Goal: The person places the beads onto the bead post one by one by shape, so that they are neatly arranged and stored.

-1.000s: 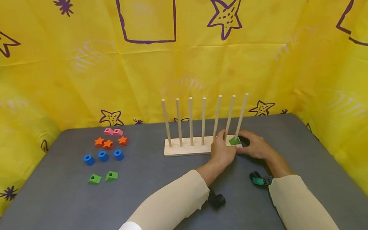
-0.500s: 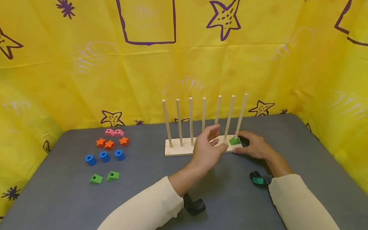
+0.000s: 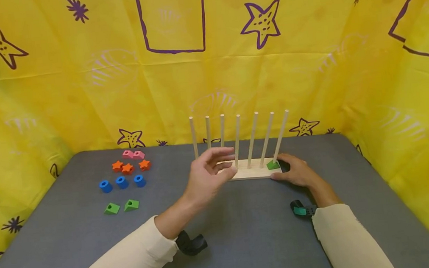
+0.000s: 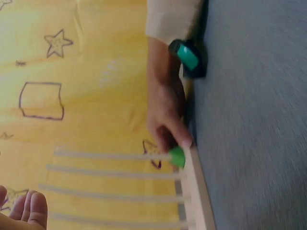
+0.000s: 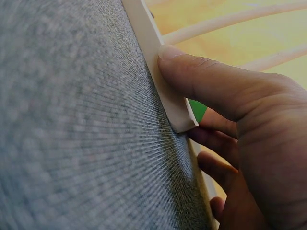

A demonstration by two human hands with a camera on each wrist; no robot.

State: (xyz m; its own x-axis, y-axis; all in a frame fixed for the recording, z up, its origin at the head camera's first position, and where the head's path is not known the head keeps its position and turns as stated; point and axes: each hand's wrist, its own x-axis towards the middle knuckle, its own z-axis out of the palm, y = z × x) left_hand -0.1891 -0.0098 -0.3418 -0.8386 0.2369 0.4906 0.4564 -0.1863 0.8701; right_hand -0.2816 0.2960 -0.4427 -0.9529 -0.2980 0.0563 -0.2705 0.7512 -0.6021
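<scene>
At the right end of the peg board (image 3: 249, 172), I see the right hand (image 3: 297, 172) curled round the corner of the base, thumb pressed on the near edge, the remaining fingers hidden behind the wood; the right wrist view shows only that corner and a sliver of the green wedge (image 5: 197, 109). That wedge (image 3: 273, 165) sits on the base at the foot of the rightmost peg (image 3: 280, 136), just beside the right fingertips. The left hand (image 3: 207, 176) hovers above the table (image 3: 93, 238) in front of the board's left half, palm turned inward, fingers relaxed and spread, holding nothing; it hides the lower ends of the leftmost pegs. In the left wrist view only its fingertips (image 4: 29, 211) show at the frame's corner, and the image is blurred.
</scene>
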